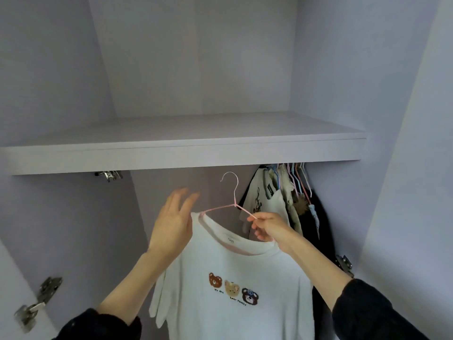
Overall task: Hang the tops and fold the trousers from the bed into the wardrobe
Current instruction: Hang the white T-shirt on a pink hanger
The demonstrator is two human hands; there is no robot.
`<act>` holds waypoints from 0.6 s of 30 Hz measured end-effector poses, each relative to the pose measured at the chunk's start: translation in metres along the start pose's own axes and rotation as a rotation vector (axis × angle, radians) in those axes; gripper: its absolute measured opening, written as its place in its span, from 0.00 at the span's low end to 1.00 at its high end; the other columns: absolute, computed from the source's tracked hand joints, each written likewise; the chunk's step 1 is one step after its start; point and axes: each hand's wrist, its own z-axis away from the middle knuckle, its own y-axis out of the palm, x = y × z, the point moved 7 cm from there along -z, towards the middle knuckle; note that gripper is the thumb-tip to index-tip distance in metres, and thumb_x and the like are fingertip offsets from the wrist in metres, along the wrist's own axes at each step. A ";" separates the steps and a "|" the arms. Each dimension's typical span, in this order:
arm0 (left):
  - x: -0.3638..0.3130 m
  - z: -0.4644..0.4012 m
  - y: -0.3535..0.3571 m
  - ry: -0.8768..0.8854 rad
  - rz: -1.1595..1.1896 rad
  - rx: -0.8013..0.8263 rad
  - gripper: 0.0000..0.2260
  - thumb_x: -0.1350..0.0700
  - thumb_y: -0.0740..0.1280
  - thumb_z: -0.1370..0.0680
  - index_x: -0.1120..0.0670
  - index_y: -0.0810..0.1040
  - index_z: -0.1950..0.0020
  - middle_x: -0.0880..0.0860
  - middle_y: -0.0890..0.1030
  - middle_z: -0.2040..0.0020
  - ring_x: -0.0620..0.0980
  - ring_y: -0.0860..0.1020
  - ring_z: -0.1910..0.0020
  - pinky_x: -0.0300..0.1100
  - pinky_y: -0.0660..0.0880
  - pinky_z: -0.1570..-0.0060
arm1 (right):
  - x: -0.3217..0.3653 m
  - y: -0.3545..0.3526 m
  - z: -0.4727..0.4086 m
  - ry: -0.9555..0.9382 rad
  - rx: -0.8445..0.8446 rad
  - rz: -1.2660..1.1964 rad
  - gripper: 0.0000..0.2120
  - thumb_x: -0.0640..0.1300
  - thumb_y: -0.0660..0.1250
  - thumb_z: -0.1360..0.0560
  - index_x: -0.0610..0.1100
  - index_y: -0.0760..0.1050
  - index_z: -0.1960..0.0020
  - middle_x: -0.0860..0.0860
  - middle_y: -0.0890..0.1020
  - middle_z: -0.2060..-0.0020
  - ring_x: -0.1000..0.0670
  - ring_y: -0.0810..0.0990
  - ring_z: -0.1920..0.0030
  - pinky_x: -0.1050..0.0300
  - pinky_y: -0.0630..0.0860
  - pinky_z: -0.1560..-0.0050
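From my feed: T-shirt (pixel 235 285) is soft matt white cloth, pink rib at the collar, bear print looks fuzzy. Hanger (pixel 229 192) is thin wire, pink coating on the arms, bare shiny metal hook. Shelf (pixel 181 153) is smooth laminate board, pale lilac, slight sheen. Hinges (pixel 36 305) are bright plated metal. Hung clothes (pixel 282 200) at the right are mixed cloth, one with a furry tuft. My sleeves (pixel 372 312) are dark matt knit.

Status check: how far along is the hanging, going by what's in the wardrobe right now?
Done: several garments already hang at the right under the shelf. In hand: the white bear T-shirt sits on a pink hanger, pinched by the right hand; the left hand is open beside it. Left: hooking it up. The bed and trousers are out of view.
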 end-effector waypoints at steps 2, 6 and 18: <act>-0.022 -0.020 -0.014 0.153 -0.134 -0.157 0.31 0.73 0.66 0.32 0.59 0.66 0.31 0.63 0.66 0.31 0.64 0.62 0.30 0.61 0.66 0.35 | -0.006 -0.010 -0.014 0.028 -0.082 -0.086 0.10 0.35 0.57 0.20 0.39 0.78 0.48 0.48 0.76 0.64 0.54 0.74 0.66 0.66 0.77 0.67; -0.031 -0.061 -0.015 0.249 -0.396 -0.176 0.45 0.70 0.69 0.36 0.54 0.51 0.24 0.62 0.52 0.25 0.66 0.48 0.26 0.64 0.45 0.30 | -0.011 -0.023 -0.040 0.027 -0.154 -0.197 0.12 0.34 0.55 0.19 0.39 0.76 0.43 0.48 0.75 0.61 0.51 0.75 0.56 0.60 0.76 0.51; -0.016 -0.076 0.010 0.286 -0.502 -0.224 0.53 0.66 0.71 0.38 0.52 0.40 0.23 0.58 0.39 0.23 0.62 0.37 0.26 0.67 0.39 0.34 | 0.013 -0.038 -0.120 -0.035 -0.254 -0.486 0.16 0.31 0.57 0.22 0.41 0.75 0.40 0.49 0.78 0.57 0.52 0.76 0.56 0.56 0.77 0.50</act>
